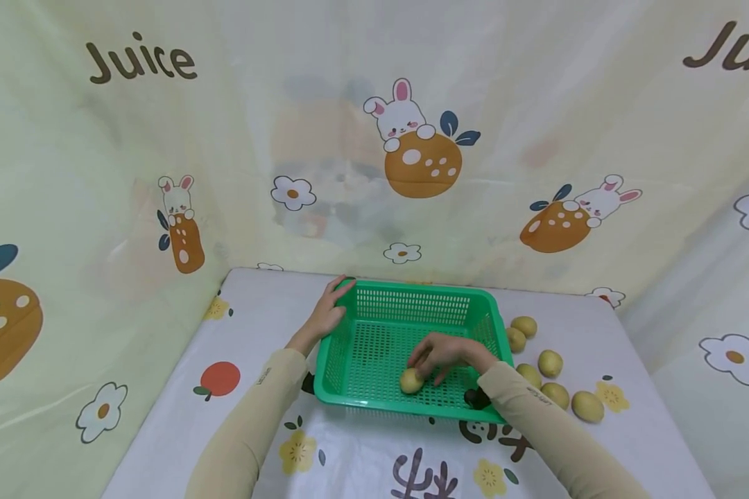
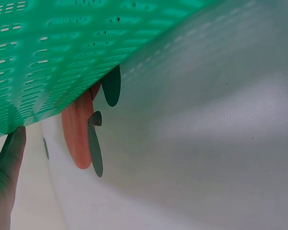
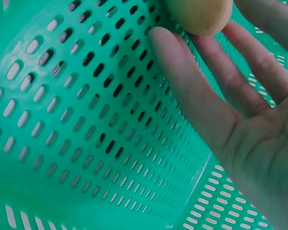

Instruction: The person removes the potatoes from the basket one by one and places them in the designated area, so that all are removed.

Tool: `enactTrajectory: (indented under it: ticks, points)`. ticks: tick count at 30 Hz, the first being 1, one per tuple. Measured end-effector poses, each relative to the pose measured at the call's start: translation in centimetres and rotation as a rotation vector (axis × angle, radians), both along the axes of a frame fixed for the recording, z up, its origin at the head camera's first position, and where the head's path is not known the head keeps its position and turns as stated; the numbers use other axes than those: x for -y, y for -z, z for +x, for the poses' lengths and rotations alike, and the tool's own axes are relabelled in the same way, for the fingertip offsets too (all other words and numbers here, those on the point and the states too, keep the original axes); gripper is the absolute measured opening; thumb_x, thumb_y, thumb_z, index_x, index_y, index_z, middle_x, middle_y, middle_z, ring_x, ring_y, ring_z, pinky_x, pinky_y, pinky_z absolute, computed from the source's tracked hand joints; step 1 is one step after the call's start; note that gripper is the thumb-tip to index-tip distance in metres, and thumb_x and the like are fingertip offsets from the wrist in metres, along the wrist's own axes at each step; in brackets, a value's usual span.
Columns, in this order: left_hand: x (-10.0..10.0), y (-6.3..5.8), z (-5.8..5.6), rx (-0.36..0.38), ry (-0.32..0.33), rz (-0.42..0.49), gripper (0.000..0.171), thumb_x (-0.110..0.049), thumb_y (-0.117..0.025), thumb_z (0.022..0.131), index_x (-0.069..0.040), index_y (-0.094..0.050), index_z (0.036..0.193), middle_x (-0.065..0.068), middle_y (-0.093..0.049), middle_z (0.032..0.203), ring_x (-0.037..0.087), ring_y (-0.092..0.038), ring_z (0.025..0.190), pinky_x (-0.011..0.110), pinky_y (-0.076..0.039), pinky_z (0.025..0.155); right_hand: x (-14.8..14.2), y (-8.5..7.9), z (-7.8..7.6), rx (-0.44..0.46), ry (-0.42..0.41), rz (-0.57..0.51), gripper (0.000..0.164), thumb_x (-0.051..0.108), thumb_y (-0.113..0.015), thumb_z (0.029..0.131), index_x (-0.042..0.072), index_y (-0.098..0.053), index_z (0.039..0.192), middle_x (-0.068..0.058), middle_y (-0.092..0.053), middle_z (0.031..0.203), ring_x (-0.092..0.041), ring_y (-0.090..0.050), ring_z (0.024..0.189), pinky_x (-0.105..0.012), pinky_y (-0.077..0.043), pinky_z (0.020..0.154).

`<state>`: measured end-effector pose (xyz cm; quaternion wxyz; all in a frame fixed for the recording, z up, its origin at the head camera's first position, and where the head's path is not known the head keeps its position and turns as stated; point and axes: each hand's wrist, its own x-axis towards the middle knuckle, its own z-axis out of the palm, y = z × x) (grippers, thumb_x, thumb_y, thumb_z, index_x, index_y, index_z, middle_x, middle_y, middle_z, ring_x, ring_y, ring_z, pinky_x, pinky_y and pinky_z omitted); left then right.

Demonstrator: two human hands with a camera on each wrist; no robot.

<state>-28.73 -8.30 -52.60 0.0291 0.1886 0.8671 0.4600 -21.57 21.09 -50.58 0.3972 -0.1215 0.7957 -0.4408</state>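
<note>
A green perforated plastic basket (image 1: 374, 346) stands on the table. At its far left corner my left hand (image 1: 323, 315) grips the rim; in the left wrist view one digit (image 2: 14, 153) lies against the basket's outer wall. Inside the basket, toward the front, sits one round, smooth, yellow potato-like piece (image 1: 411, 381). My right hand (image 1: 440, 353) reaches over the right side to it. In the right wrist view the fingers touch the yellow piece (image 3: 201, 17), while the thumb (image 3: 170, 52) stands slightly apart from it.
Several more yellow pieces (image 1: 550, 363) lie loose on the table, right of the basket. A printed white cloth (image 1: 343, 457) covers the tabletop. Behind the basket and at both sides rise cream sheets (image 1: 324, 138) printed with rabbits and oranges.
</note>
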Motion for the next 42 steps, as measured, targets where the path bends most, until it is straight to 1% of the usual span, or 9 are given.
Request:
enactTrajectory:
  ticks: [7, 18, 25, 31, 34, 37, 39, 41, 42]
  points:
    - [0.0, -0.1, 0.0, -0.002, 0.007, 0.002, 0.071, 0.004, -0.042, 0.084, -0.009, -0.036, 0.153, 0.015, -0.018, 0.162, 0.036, -0.015, 0.148, 0.059, -0.020, 0.114, 0.4, 0.3, 0.1, 0.007, -0.005, 0.007, 0.030, -0.003, -0.071, 0.085, 0.002, -0.071, 0.115, -0.010, -0.070, 0.104, -0.023, -0.068, 0.090, -0.047, -0.058, 0.074]
    - [-0.2, 0.3, 0.2, -0.003, 0.015, 0.006, 0.070, 0.004, -0.041, 0.084, -0.007, -0.037, 0.153, 0.015, -0.018, 0.162, 0.036, -0.015, 0.148, 0.059, -0.020, 0.114, 0.3, 1.6, 0.1, -0.020, -0.002, -0.020, 0.026, -0.003, -0.074, 0.083, 0.002, -0.074, 0.108, -0.009, -0.071, 0.101, -0.024, -0.068, 0.088, -0.044, -0.059, 0.071]
    - [-0.1, 0.3, 0.2, -0.005, 0.012, 0.009, 0.070, 0.003, -0.042, 0.085, -0.011, -0.037, 0.153, 0.012, -0.018, 0.162, 0.033, -0.015, 0.148, 0.057, -0.020, 0.115, 0.3, 1.5, -0.2, -0.087, 0.003, -0.046, 0.027, 0.000, -0.075, 0.083, 0.002, -0.073, 0.110, -0.010, -0.068, 0.105, -0.023, -0.067, 0.088, -0.046, -0.058, 0.072]
    - [0.0, 0.3, 0.2, -0.002, 0.015, 0.012, 0.070, 0.003, -0.042, 0.085, -0.011, -0.037, 0.153, 0.012, -0.017, 0.162, 0.034, -0.015, 0.148, 0.058, -0.021, 0.114, -0.2, 1.0, -0.6, -0.152, 0.030, -0.102, 0.028, -0.002, -0.073, 0.084, -0.002, -0.072, 0.112, -0.015, -0.066, 0.115, -0.024, -0.068, 0.090, -0.048, -0.058, 0.074]
    - [0.0, 0.1, 0.2, -0.009, 0.011, 0.016, 0.070, 0.004, -0.043, 0.084, -0.010, -0.037, 0.153, 0.012, -0.018, 0.162, 0.034, -0.016, 0.148, 0.057, -0.021, 0.114, -0.6, 0.7, -0.9, -0.197, 0.063, -0.135, 0.027, -0.002, -0.070, 0.085, -0.004, -0.072, 0.112, -0.018, -0.066, 0.117, -0.025, -0.068, 0.091, -0.050, -0.057, 0.077]
    - [0.0, 0.0, 0.2, -0.019, 0.010, 0.020, 0.070, 0.005, -0.042, 0.084, -0.007, -0.037, 0.152, 0.013, -0.019, 0.162, 0.036, -0.016, 0.148, 0.058, -0.022, 0.114, -1.0, 0.6, -1.4, -0.212, 0.147, -0.185, 0.024, -0.004, -0.064, 0.088, -0.010, -0.070, 0.112, -0.025, -0.067, 0.112, -0.035, -0.069, 0.092, -0.052, -0.055, 0.081]
    - [0.0, -0.1, 0.2, -0.022, 0.013, 0.020, 0.069, 0.005, -0.042, 0.084, -0.005, -0.037, 0.152, 0.014, -0.018, 0.162, 0.036, -0.016, 0.148, 0.059, -0.021, 0.114, -1.3, 0.5, -1.6, -0.215, 0.183, -0.202, 0.025, -0.005, -0.062, 0.090, -0.013, -0.067, 0.113, -0.027, -0.066, 0.113, -0.040, -0.068, 0.096, -0.051, -0.055, 0.082]
    - [0.0, -0.1, 0.1, -0.020, 0.014, 0.017, 0.068, 0.005, -0.042, 0.085, -0.004, -0.036, 0.152, 0.014, -0.018, 0.162, 0.037, -0.015, 0.148, 0.059, -0.021, 0.114, -1.5, 0.6, -1.7, -0.223, 0.189, -0.196, 0.027, -0.006, -0.061, 0.090, -0.015, -0.065, 0.114, -0.028, -0.066, 0.114, -0.041, -0.067, 0.098, -0.049, -0.056, 0.081]
    - [0.0, -0.1, 0.1, -0.018, 0.014, 0.016, 0.068, 0.005, -0.042, 0.085, -0.005, -0.036, 0.152, 0.014, -0.018, 0.162, 0.036, -0.015, 0.148, 0.059, -0.021, 0.114, -1.6, 0.7, -1.7, -0.222, 0.171, -0.186, 0.028, -0.006, -0.062, 0.089, -0.014, -0.065, 0.116, -0.028, -0.065, 0.117, -0.040, -0.066, 0.100, -0.049, -0.056, 0.081]
